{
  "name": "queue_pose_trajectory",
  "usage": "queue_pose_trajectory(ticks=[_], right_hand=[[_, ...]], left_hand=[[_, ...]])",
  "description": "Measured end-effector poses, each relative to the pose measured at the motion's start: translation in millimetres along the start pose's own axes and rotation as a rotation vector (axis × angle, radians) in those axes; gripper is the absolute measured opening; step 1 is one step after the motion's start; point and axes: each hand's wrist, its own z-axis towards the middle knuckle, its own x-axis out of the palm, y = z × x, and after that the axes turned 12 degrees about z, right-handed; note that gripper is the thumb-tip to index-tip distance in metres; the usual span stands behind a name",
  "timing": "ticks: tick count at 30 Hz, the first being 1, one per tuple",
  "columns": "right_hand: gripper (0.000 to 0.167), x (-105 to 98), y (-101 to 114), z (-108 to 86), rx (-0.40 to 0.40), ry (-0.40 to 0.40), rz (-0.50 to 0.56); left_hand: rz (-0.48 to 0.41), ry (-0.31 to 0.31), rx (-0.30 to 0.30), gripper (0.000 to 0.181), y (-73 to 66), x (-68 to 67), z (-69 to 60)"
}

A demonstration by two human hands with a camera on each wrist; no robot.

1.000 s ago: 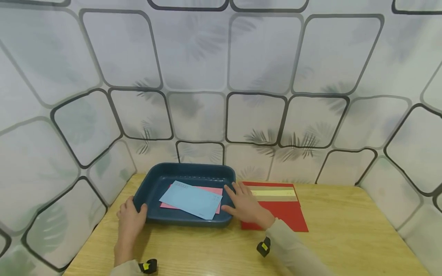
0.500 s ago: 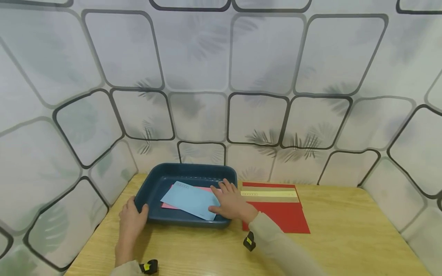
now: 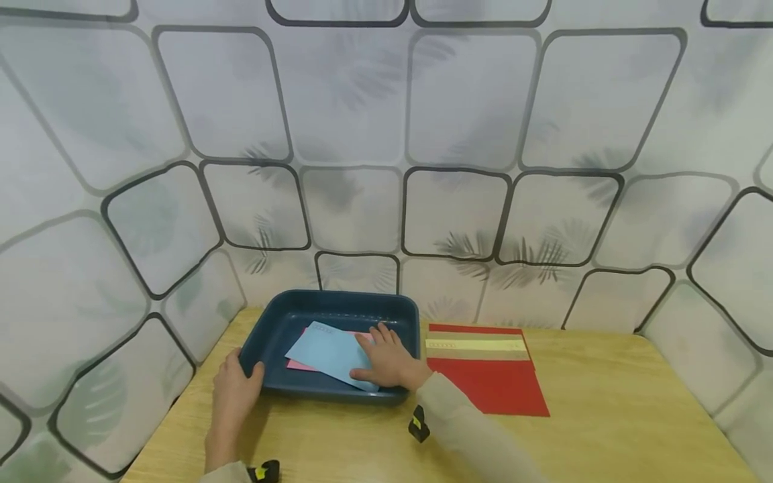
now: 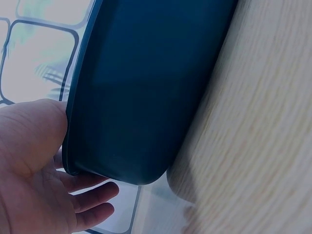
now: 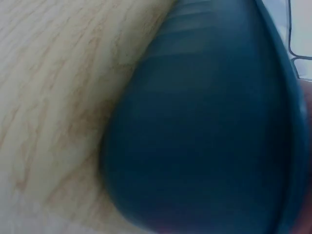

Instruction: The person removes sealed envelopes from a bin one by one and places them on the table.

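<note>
Head view — right hand [image 3: 388, 361] spread, moved over blue envelope [image 3: 326, 350], left hand [image 3: 236, 390] gripping tray [image 3: 320, 391]

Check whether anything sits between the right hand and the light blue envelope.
Nothing visible: in the head view, the right hand is over the right end of the light blue envelope. The pink paper lies underneath, out of the way.

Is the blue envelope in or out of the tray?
In: the light-blue envelope lies inside the tray, atop pink paper, partly hidden by the right hand.
</note>
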Motion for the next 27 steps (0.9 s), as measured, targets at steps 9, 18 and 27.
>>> queue_pose_trajectory(ticks=[9, 18, 27], right_hand=[[0.09, 15.8, -7.1, 6.0, -0.004, -0.061, 0.015], [0.102, 17.4, -6.6, 7.9, 0.039, -0.058, 0.057], [0.107, 19.8, -6.5, 8.7, 0.075, -0.031, 0.061]], left_hand=[[0.014, 0.031, -0.028, 0.07, 0.4, 0.7, 0.0], [0.005, 0.043, -0.025, 0.07, -1.9, -1.8, 0.7], [-0.004, 0.057, -0.036, 0.071, -1.3, -1.4, 1.3]])
